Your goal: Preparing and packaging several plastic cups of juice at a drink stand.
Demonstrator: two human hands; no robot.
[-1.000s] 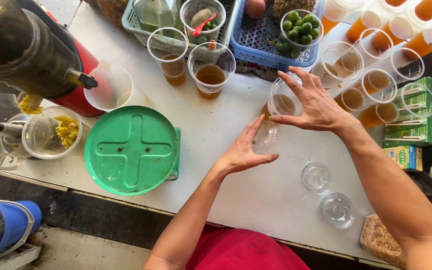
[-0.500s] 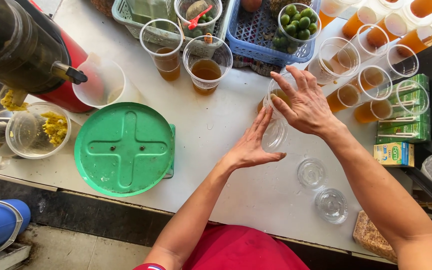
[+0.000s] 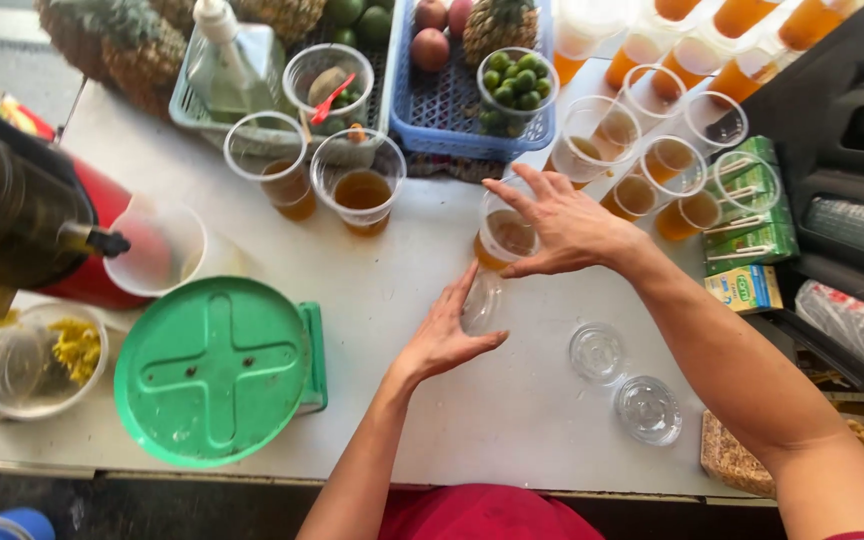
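My right hand (image 3: 562,225) rests with spread fingers over a clear plastic cup (image 3: 504,238) of amber drink on the white table (image 3: 512,420). My left hand (image 3: 444,335) holds a clear dome lid (image 3: 479,302) upright at its fingertips, just below and beside that cup. Two more clear lids (image 3: 596,351) (image 3: 648,409) lie flat on the table to the right of my left hand.
A green round lid (image 3: 214,368) lies at the left beside a red juicer (image 3: 42,235) and a white jug (image 3: 162,250). Filled cups (image 3: 360,193) stand behind, several more (image 3: 667,160) at right. Blue basket (image 3: 432,110) with small green fruit, straw boxes (image 3: 752,225) nearby.
The view shifted slightly. My hands stay at the cup; the left hand has brought the dome lid a little closer under the right hand.
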